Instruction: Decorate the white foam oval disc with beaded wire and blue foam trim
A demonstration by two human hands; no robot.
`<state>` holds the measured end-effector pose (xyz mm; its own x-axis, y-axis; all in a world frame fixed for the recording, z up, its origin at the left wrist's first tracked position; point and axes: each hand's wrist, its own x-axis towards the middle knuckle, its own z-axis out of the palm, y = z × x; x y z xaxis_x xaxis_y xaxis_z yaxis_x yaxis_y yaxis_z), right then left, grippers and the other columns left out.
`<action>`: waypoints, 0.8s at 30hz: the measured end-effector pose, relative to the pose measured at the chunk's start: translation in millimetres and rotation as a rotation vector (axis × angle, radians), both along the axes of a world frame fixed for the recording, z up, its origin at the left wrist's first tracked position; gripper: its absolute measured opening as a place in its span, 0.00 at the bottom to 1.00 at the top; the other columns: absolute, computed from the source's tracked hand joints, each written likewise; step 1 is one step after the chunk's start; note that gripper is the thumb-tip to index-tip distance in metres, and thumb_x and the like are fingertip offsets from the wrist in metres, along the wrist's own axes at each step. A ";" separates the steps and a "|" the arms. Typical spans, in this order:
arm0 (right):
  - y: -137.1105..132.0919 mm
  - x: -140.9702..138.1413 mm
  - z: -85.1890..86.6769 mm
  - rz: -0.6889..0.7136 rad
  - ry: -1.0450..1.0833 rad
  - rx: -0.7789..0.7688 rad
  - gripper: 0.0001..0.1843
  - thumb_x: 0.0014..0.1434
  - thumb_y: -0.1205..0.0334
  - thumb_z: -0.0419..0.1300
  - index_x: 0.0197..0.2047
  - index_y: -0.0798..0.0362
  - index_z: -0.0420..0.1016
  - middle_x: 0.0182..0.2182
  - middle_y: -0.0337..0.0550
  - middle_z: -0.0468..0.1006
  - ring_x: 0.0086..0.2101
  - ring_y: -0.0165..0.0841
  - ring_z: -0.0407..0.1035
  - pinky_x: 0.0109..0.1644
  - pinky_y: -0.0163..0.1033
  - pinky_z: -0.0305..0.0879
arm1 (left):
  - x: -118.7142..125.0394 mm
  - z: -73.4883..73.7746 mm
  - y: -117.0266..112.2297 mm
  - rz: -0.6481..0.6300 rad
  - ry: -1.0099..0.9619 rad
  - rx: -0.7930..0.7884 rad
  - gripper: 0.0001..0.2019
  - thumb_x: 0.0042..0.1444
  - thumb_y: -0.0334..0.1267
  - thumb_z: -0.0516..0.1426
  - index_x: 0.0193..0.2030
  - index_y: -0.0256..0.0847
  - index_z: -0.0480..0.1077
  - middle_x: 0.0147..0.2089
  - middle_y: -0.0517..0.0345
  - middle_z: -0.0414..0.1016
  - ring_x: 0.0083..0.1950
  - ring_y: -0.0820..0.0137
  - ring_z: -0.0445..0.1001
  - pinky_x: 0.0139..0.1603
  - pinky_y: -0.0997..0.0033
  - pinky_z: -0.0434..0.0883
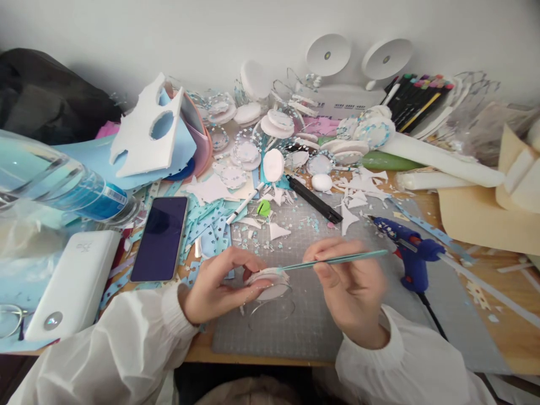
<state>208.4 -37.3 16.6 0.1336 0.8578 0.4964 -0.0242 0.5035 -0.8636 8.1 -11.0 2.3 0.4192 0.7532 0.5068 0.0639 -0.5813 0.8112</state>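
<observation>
Two hands in white sleeves work just above a grey cutting mat [304, 332] on a cluttered wooden surface [521, 349]. The left hand [219, 289] pinches one small round white disc [270, 277] between thumb and fingertips, holding it flat and low over the mat, with a clear ring [272, 308] just beneath it. The right hand [348, 295] pinches one thin teal stick [341, 259]. Its long axis runs nearly level from right to left, and its left tip touches the disc's edge.

Left of the hands lie one white power bank [73, 284] and one dark smartphone [160, 239], face up. To the right, one blue glue gun [411, 256] rests on the mat's edge. Further back are paper scraps, one black craft knife [314, 199], one clear water bottle [54, 185] on its side, many small round decorated discs, and a row of markers [417, 95]. Against the wall stand two round white lamp heads [328, 54]
</observation>
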 end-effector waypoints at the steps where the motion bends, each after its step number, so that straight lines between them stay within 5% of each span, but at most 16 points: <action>1: 0.0 -0.6 1.2 0.005 -0.015 0.019 0.08 0.61 0.73 0.59 0.40 0.52 0.73 0.31 0.40 0.74 0.32 0.30 0.73 0.34 0.37 0.73 | 0.0 0.5 0.0 -0.004 -0.006 -0.008 0.10 0.56 0.30 0.64 0.41 0.39 0.68 0.33 0.57 0.77 0.31 0.71 0.78 0.30 0.77 0.76; 16: -1.2 2.9 -3.8 0.021 -0.261 0.347 0.15 0.57 0.77 0.59 0.46 0.54 0.74 0.33 0.44 0.79 0.32 0.33 0.75 0.34 0.41 0.75 | -2.4 -2.0 0.8 -0.049 -0.078 -0.088 0.13 0.53 0.26 0.65 0.40 0.40 0.65 0.36 0.54 0.79 0.35 0.68 0.81 0.35 0.74 0.78; 24: -1.9 3.7 -4.5 0.032 -0.243 0.310 0.17 0.57 0.76 0.59 0.48 0.51 0.73 0.33 0.44 0.79 0.31 0.34 0.74 0.31 0.42 0.74 | -1.3 -0.4 -0.8 -0.058 -0.100 -0.144 0.13 0.55 0.26 0.64 0.40 0.39 0.64 0.36 0.52 0.79 0.36 0.68 0.81 0.35 0.73 0.79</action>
<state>212.0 -39.3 12.1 -0.0446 0.6643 0.7462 0.1423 0.7435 -0.6534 6.7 -11.8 1.9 0.4168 0.7972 0.4368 -0.0511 -0.4592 0.8869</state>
